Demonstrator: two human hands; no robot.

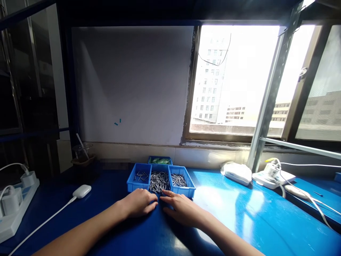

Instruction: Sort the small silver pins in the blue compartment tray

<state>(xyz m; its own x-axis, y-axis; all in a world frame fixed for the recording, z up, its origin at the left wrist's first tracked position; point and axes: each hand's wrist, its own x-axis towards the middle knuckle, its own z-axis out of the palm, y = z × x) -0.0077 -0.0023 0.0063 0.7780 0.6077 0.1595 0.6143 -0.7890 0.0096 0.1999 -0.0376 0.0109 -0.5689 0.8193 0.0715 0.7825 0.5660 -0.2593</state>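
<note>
A heap of small dark metal pins (pixel 159 181) lies on the blue table between two blue bins. My left hand (pixel 140 203) rests at the heap's near left edge, fingers curled in and thumb close to them; whatever they hold, if anything, is hidden. On the other side, my right hand (pixel 181 209) has its fingers stretched toward the near edge of the pins. A few pins lie in the left bin (pixel 137 187), while the right bin (pixel 189 191) contains many more.
Behind the heap stands a third blue bin (pixel 160 157) with green contents. A white charging case (pixel 82 191) on a cable lies left, near a power strip (pixel 16 209). To the right are a white device (pixel 237 173) and another power strip (pixel 266 179) with cables.
</note>
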